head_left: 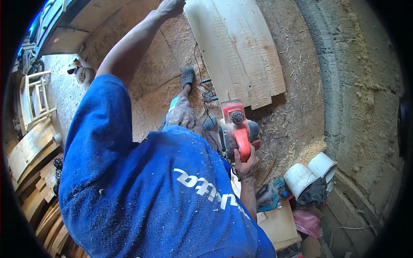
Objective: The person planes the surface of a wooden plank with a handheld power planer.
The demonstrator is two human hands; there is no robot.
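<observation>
A wide pale board of joined planks [238,47] lies at the top centre, its surface rough and streaked. My right hand [247,164] is wrapped round the handle of a red electric planer [234,116], whose front meets the board's near left end. My left arm stretches upward, and my left hand [171,6] is beside the board's far left corner at the top edge of the view. Its fingers are cut off or too unclear to read.
White buckets [300,178] and a teal power tool [271,194] sit at the lower right. Curved wood pieces [38,172] are stacked at the left, below a wooden frame [34,101]. Cables [204,101] run beside my feet. Shavings cover the floor near a rough wall [365,99].
</observation>
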